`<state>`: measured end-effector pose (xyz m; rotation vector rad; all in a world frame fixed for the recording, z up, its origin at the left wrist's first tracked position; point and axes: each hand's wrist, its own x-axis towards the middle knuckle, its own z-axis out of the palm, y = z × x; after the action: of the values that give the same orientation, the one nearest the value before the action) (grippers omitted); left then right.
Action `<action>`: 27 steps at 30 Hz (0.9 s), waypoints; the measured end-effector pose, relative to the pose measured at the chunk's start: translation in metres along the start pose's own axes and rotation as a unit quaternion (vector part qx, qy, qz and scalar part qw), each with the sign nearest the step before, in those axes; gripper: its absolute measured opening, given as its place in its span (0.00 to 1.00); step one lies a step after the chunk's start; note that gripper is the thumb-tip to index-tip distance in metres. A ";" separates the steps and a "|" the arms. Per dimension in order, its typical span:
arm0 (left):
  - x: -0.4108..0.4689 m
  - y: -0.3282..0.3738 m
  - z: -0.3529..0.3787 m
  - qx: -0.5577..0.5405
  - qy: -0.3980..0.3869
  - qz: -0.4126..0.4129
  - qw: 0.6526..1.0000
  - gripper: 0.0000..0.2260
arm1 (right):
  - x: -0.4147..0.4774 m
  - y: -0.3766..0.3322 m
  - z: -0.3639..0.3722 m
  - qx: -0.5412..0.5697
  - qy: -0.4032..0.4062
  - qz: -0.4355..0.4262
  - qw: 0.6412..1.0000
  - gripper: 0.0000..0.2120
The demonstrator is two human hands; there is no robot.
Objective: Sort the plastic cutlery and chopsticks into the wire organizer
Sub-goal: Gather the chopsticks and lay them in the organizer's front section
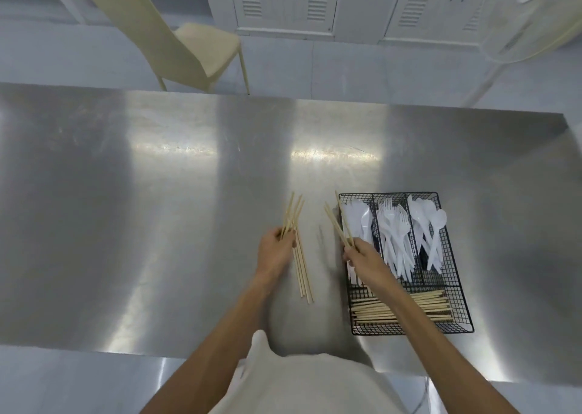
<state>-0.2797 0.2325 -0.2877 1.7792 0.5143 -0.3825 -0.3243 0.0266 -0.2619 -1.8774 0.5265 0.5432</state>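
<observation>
A black wire organizer (458,290) sits on the steel table (157,193), right of centre. Its three upper compartments hold white plastic knives (357,221), forks (393,234) and spoons (428,224). The long front compartment holds wooden chopsticks (431,306) lying crosswise. My right hand (365,260) is at the organizer's left edge, shut on a few chopsticks (337,224) that point up and away. My left hand (277,249) grips a bundle of chopsticks (291,215); several more (304,275) lie on the table beside it, their ends reaching toward me.
A cream chair (176,41) stands beyond the table's far edge. White louvred cabinets (315,0) line the back wall, and a pale fan (535,19) stands at the upper right. The table's near edge runs just in front of my body.
</observation>
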 end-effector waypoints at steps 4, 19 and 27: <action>-0.004 -0.005 -0.004 0.028 -0.079 0.000 0.996 0.09 | -0.030 0.021 -0.069 -0.020 -0.116 0.034 0.992 0.08; -0.040 0.017 0.047 0.252 -0.300 0.127 0.911 0.09 | -0.054 0.097 -0.110 -0.558 -0.088 -0.110 0.818 0.26; -0.054 0.028 0.067 0.322 -0.334 0.167 0.870 0.08 | -0.065 0.114 -0.098 -0.509 -0.048 -0.169 0.843 0.23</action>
<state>-0.3105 0.1537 -0.2546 2.1464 -0.4730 -0.9543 -0.4309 -0.0966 -0.2746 -2.8412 -0.2623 0.7471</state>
